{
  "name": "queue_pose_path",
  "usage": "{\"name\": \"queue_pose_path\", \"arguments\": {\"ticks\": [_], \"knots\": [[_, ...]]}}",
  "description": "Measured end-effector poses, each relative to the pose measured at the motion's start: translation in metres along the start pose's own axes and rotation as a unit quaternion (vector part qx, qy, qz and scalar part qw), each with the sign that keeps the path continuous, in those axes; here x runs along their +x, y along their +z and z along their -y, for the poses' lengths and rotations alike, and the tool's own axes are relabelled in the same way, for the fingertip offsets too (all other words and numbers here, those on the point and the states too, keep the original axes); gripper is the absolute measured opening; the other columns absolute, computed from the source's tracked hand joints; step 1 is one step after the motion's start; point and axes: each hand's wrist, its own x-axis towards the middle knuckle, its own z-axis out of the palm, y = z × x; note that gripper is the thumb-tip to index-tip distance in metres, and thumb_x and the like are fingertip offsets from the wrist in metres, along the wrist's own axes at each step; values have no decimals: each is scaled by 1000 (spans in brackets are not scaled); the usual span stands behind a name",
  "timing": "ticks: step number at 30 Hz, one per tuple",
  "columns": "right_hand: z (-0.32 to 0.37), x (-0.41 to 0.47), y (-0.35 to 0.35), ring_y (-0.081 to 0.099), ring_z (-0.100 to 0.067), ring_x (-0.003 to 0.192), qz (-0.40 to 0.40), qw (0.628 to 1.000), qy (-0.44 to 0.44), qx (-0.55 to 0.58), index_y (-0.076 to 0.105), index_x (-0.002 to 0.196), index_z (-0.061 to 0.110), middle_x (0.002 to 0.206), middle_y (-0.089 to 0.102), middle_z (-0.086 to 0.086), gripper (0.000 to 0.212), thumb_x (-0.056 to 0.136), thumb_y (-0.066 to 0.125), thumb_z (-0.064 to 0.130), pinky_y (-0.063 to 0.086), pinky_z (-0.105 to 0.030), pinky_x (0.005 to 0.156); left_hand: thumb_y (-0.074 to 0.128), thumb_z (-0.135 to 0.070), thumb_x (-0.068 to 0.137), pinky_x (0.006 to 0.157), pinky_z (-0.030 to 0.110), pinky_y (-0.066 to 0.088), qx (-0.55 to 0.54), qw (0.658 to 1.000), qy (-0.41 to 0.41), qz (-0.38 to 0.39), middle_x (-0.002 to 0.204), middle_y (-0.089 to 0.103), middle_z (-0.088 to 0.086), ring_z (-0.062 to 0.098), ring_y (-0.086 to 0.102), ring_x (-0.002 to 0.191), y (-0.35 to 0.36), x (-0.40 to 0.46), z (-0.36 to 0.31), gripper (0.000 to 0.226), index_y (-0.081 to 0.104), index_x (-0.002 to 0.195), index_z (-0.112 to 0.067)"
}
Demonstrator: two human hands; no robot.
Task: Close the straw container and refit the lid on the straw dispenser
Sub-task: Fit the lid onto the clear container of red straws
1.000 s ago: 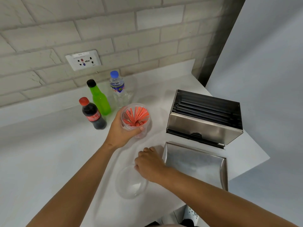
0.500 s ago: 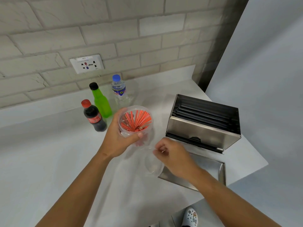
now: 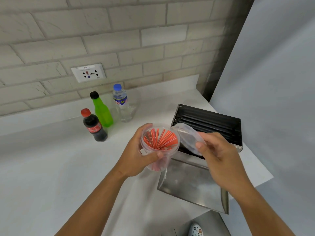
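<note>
My left hand (image 3: 136, 155) grips a clear plastic straw container (image 3: 159, 142) full of red-and-white straws, lifted above the counter with its mouth uncovered. My right hand (image 3: 216, 155) holds the clear round container lid (image 3: 188, 137) tilted, its left edge touching the container's right rim. Behind them stands the steel straw dispenser (image 3: 221, 123), uncovered, with black straws lying inside. The dispenser's steel lid (image 3: 190, 188) lies upside down on the counter in front of it.
A cola bottle (image 3: 93, 126), a green bottle (image 3: 101, 111) and a water bottle (image 3: 122, 104) stand at the back by the brick wall with a socket (image 3: 87, 72). The white counter (image 3: 51, 167) ends at the right past the dispenser. A shoe (image 3: 196, 229) shows below.
My right hand picked the clear lid off the counter and carried it up to the container's rim. My left hand raised the container slightly.
</note>
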Motion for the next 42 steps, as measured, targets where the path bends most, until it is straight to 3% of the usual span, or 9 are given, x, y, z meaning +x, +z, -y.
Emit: {"name": "queue_pose_path", "arguments": {"ticks": [6, 9, 11, 17, 26, 31, 34, 39, 42], "knots": [[-7, -9, 18, 55, -3, 132, 28, 997, -64, 35, 67, 128, 23, 136, 61, 18, 33, 95, 61, 25, 44, -11, 102, 84, -50, 71, 97, 37, 59, -31, 999, -5, 19, 130, 62, -17, 17, 63, 124, 20, -6, 0, 83, 45, 143, -32], [-11, -12, 10, 50, -2, 138, 60, 994, -88, 26, 62, 133, 26, 141, 58, 21, 36, 97, 61, 24, 41, -13, 108, 80, -63, 74, 94, 30, 58, -43, 999, -5, -3, 128, 61, -23, 13, 63, 124, 36, -8, -16, 83, 43, 142, -33], [-13, -12, 8, 51, -3, 138, 53, 994, -99, 17, 61, 134, 24, 142, 58, 17, 37, 97, 62, 21, 40, -13, 110, 76, -65, 76, 92, 23, 56, -55, 998, -15, 8, 126, 62, -26, 9, 63, 122, 42, -8, -22, 78, 42, 139, -36], [-21, -18, 12, 50, -15, 140, 89, 992, -89, 27, 55, 140, 27, 143, 55, 15, 48, 95, 70, 31, 51, -33, 107, 68, -64, 85, 102, 34, 54, -82, 996, -11, 33, 132, 64, -8, 23, 62, 126, 51, -11, -23, 82, 41, 147, -18], [-26, -22, 11, 55, -17, 133, 78, 991, -105, 39, 58, 136, 28, 138, 57, 15, 49, 91, 71, 42, 50, -25, 104, 47, -66, 93, 101, 31, 52, -89, 993, 1, 83, 131, 62, -1, 25, 63, 124, 63, -12, -35, 77, 37, 150, -16], [-28, -20, 3, 59, -21, 129, 64, 991, -79, 84, 59, 136, 27, 134, 63, 8, 49, 91, 68, 44, 51, -26, 103, 37, -76, 90, 115, 37, 46, -67, 992, -31, 105, 150, 53, -18, 11, 51, 142, 63, -8, -30, 86, 19, 162, -33], [-29, -18, -1, 62, -23, 125, 69, 990, -59, 109, 60, 135, 23, 131, 66, 4, 47, 92, 69, 41, 54, -31, 101, 40, -76, 88, 108, 15, 44, -67, 992, -30, 103, 147, 49, -35, -6, 47, 139, 64, -7, -31, 89, 17, 163, -34], [-33, -16, -5, 64, -22, 122, 81, 988, -48, 122, 61, 134, 22, 128, 69, 3, 43, 93, 70, 25, 56, -36, 100, 54, -63, 93, 101, 32, 52, -95, 994, -12, 52, 133, 61, -9, 16, 63, 122, 73, -5, -35, 78, 36, 156, -20], [-31, -14, -6, 65, -20, 122, 85, 987, -49, 126, 62, 133, 24, 126, 69, 5, 42, 92, 70, 26, 55, -31, 100, 56, -60, 93, 95, 32, 54, -107, 993, -16, 44, 122, 64, -6, 20, 66, 113, 74, -3, -39, 73, 44, 149, -14]]}}
